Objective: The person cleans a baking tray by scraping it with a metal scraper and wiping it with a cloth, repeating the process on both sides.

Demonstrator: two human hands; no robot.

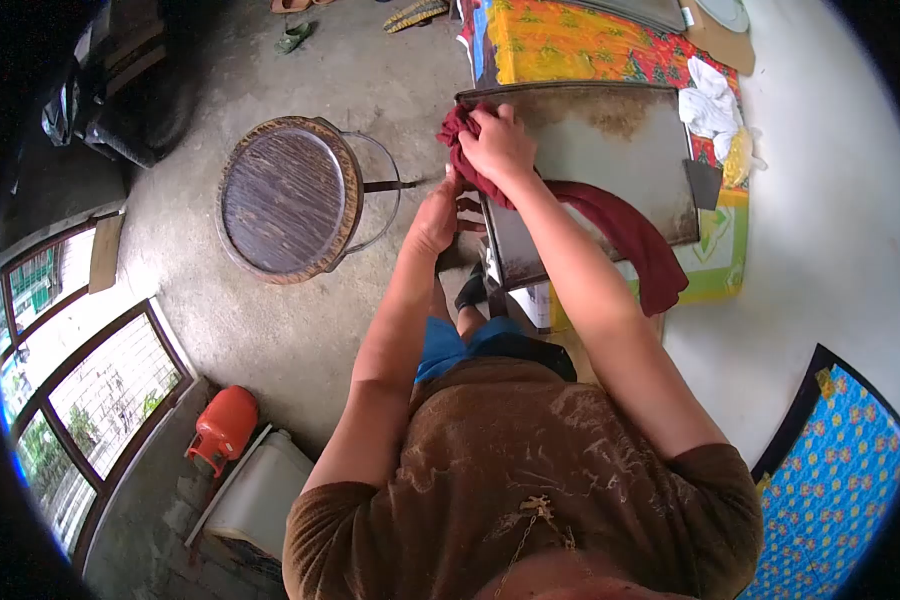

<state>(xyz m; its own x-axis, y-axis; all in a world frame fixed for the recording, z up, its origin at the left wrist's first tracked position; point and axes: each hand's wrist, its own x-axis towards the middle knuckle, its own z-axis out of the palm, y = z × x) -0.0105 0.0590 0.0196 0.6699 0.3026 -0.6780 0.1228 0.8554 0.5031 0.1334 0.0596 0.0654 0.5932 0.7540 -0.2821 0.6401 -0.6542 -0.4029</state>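
- Window (80, 400) with mesh panes occupies the far left; daylight shows through it.
- Gas cylinder (224, 428), orange-red, stands on the concrete floor below the window, just beside a pale box (260, 495).
- Stool (290, 198) with a round, dark wooden seat and a metal frame stands on the floor, left of the person's arms and apart from them.
- Left hand (436, 218) reaches to the near left edge of the tray; fingers are curled at the edge, but whether they clasp it cannot be told from this angle.
- Right hand (497, 143) is closed over a bunched red cloth (610, 225) and presses it against the tray's left corner. The free end of the cloth trails under the forearm and hangs past the tray's near edge.
- Tray (620, 150), a flat grey metal sheet with brown staining along its far rim, lies on a bright patterned mat (570, 45).
- White rag (708, 105) sits crumpled on the mat at the tray's right corner.
- Blue patterned cloth (840, 480) with a dark border lies at the lower right, well apart from the tray.
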